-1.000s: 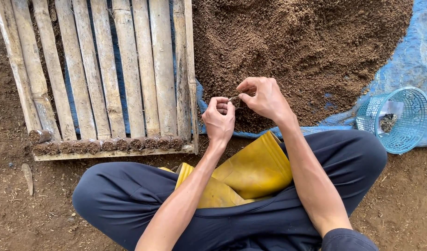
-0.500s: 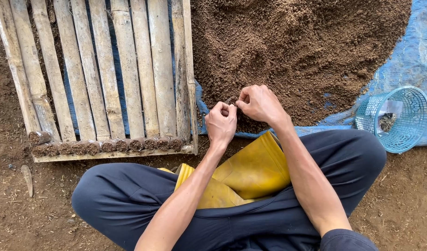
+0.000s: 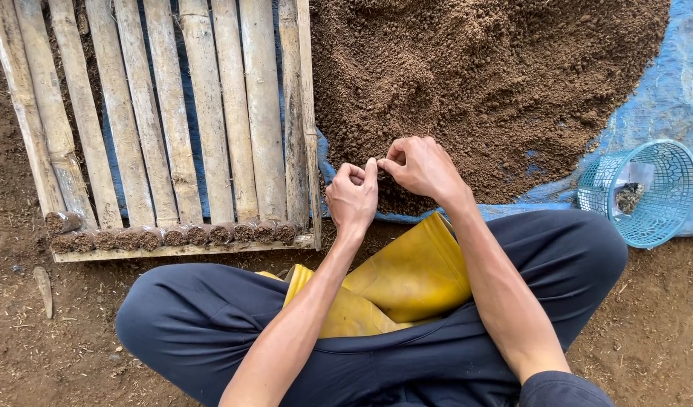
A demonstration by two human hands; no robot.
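Hands meet at the soil heap's near edge: left hand curled nearly into a fist, right hand pinching beside its thumb; whatever they hold is hidden. Yellow boots lie below, soil rolls line the bamboo tray left, blue basket right.

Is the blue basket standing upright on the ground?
No, the blue basket lies tipped on its side at the edge of the blue tarp.
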